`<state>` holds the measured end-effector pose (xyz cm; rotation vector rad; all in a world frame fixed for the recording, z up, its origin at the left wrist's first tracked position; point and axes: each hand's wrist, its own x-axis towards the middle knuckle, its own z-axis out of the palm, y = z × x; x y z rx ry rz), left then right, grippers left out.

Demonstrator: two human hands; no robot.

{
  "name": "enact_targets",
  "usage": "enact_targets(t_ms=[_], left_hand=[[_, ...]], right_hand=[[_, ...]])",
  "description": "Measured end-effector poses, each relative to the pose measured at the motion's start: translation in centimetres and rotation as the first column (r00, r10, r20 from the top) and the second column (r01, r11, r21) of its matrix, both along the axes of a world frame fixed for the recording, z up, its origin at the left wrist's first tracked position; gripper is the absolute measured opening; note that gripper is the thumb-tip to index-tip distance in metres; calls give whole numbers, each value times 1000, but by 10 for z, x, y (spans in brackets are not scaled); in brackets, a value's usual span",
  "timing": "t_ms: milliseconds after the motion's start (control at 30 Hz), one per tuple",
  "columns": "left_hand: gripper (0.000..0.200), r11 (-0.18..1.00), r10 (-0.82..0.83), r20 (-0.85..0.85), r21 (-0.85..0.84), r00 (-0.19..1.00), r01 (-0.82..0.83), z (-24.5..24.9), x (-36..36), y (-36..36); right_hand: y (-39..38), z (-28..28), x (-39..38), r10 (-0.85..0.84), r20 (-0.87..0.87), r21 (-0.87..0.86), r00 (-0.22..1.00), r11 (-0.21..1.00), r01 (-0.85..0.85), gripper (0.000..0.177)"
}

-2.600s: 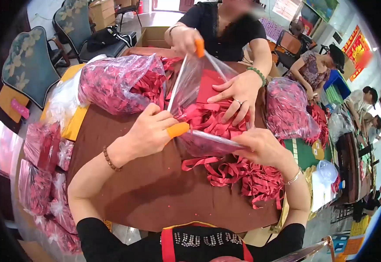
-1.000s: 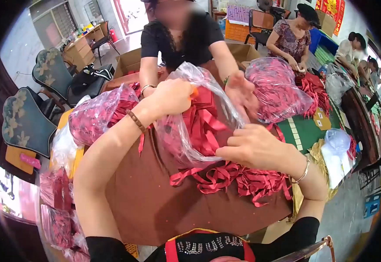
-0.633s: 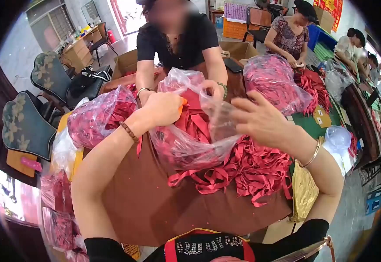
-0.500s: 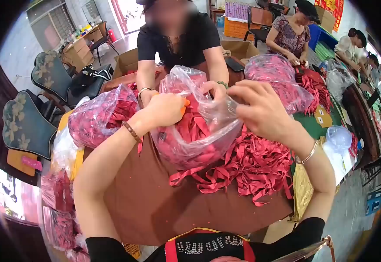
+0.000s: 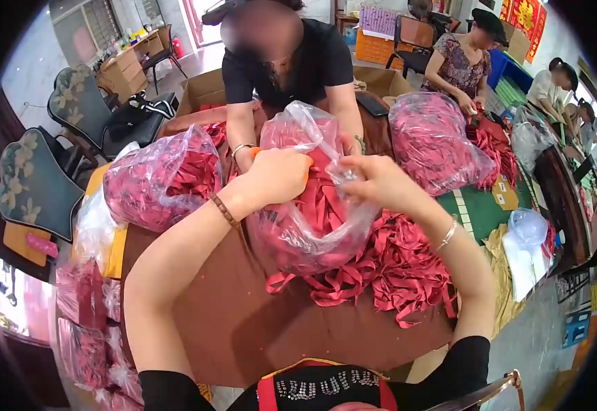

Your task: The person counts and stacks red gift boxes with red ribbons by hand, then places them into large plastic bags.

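A clear plastic bag [image 5: 312,243] full of red ribbons stands on the brown cloth in front of me. My left hand [image 5: 278,177] is closed on the bag's left upper edge, with something orange at its fingertips. At the right upper edge, my right hand [image 5: 380,181] pinches the gathered plastic. Across from me, a person in black [image 5: 285,68] has both hands at the far sides of the same bag. Loose red ribbons [image 5: 408,267] lie heaped to the right of the bag, partly against it.
Filled bags stand at the left [image 5: 161,178] and right [image 5: 435,140]. A dark phone [image 5: 372,104] lies near the far edge. Other people work at the back right. Chairs [image 5: 38,185] stand at the left, with packed red bundles [image 5: 83,349] below.
My right hand has moved left and inward, and its spread fingers have closed on the plastic. The bag's opening is narrower. The other person's hand has shifted toward the bag's far right side.
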<state>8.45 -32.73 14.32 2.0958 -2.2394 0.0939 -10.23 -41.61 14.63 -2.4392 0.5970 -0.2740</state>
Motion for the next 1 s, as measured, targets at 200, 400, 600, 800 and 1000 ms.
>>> enact_targets(t_ms=[200,400,600,800,1000], left_hand=[[31,1000,6,-87,3,996,-5,-1,7,3],[30,1000,12,-162,1,987,-13,2,7,7],[24,999,32,-259,2,965,-32,0,15,13],[23,999,44,-380,-3,924,-49,4,21,4],[23,977,-64,-564,133,823,168,28,43,-3]], right_hand=[[-9,19,-9,-33,-57,-21,998,999,32,25],[-19,-3,21,-216,445,576,869,813,-93,19],[-17,-33,67,-461,688,702,560,618,-354,18],[-14,-48,82,-190,508,439,840,896,-63,24],[0,-30,80,-150,452,319,879,948,-2,21]])
